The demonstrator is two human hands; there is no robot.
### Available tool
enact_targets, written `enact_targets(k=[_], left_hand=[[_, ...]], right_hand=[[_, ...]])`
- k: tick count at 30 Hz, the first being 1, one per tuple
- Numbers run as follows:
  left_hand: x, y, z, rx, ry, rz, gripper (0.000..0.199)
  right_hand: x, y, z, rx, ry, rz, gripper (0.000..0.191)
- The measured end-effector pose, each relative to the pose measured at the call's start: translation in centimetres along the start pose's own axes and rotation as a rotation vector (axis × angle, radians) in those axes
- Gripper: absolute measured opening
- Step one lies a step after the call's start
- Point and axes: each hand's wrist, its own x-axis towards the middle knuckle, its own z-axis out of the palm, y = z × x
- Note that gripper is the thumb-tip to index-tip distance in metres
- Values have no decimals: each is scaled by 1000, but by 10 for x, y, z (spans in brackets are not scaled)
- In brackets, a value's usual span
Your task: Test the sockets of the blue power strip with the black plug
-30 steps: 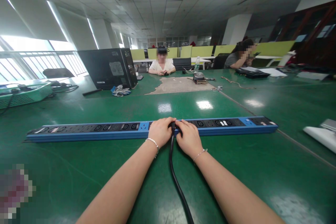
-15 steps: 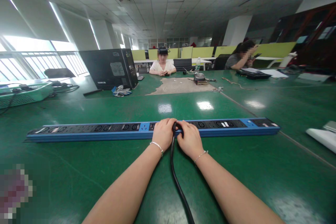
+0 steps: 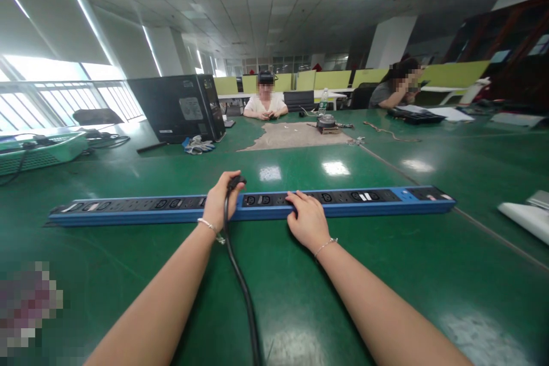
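Observation:
A long blue and black power strip (image 3: 369,211) lies crosswise on the green table (image 3: 369,274). Above its left-middle part, my left hand (image 3: 220,201) grips a black plug (image 3: 237,182), which is clear of the sockets. The plug's thick black cable (image 3: 238,280) hangs from my left hand and runs down toward me. My right hand (image 3: 309,218) rests on the middle of the strip, its fingers on the top face beside the sockets and its thumb at the near edge. It seems to press or hold the strip there.
Behind the strip stand a black computer case (image 3: 171,111), gloves (image 3: 198,145) and a small device (image 3: 326,122). A green basket (image 3: 55,151) with cables sits at the left. Two people (image 3: 266,104) are across the table. A white object (image 3: 525,223) lies at the right edge.
My left hand has moved left and up from the middle of the strip, carrying the black plug and its cable. My right hand has stayed near the middle, its fingers now more spread.

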Motion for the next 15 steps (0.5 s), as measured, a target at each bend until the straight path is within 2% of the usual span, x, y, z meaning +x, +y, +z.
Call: enact_targets(k=[2,5,9,15], left_hand=[[-4,-20,-15,3,-36,-33,34],[-14,-35,-24,19,-83,-63,33],[-21,-38,-21,29,-103,-54,34],[-17,-38,-15,88,-76,-54,34]], right_hand=[[0,0,1,4,7,4,39],[0,2,3,9,8,2,39],[1,3,3,15,2,-7,40],[1,3,2,12,3,-3,39]])
